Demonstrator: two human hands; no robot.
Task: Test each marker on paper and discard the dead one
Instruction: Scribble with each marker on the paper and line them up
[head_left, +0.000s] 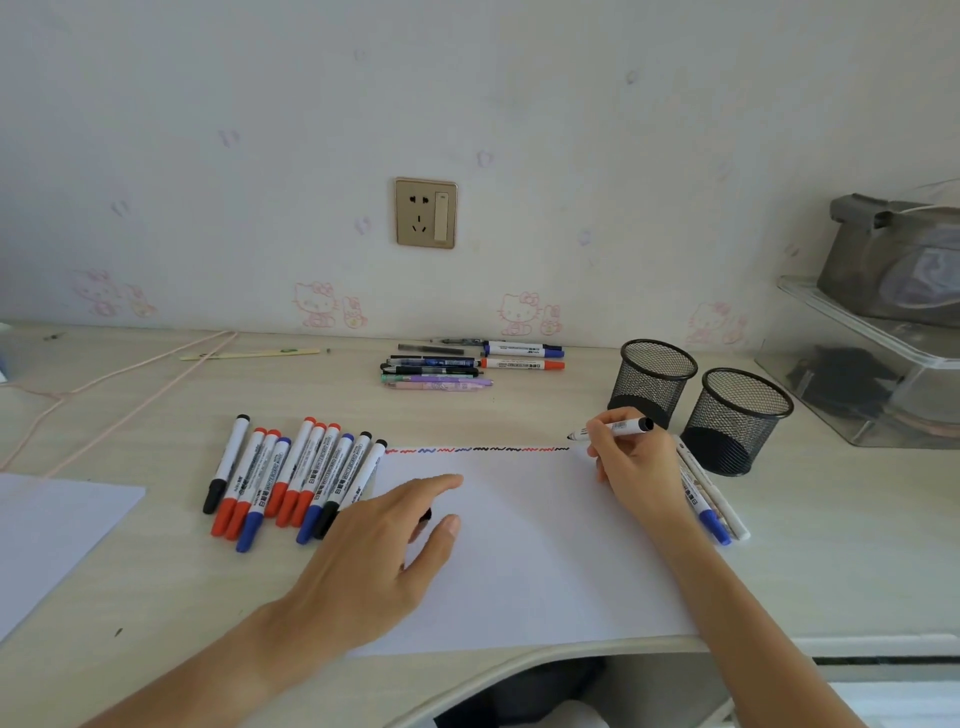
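Right hand (631, 462) fingers pinch black marker (613, 428) | left hand (384, 535) flat, fingers apart, on paper (545, 545) | tip past paper's corner, might mark surface (156, 571)

- My sheet of paper (519, 561) lies on the desk (831, 545).
- A row of markers (291, 478) lies left of it.
- Two mesh cups (696, 400) stand behind its right corner.
- A pile of pens (467, 364) lies by the wall.

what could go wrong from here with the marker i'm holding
The right hand holds the uncapped marker with its tip just past the paper's far right corner, so the next stroke could mark the desk. The cap seems to sit under the left hand and might roll away.
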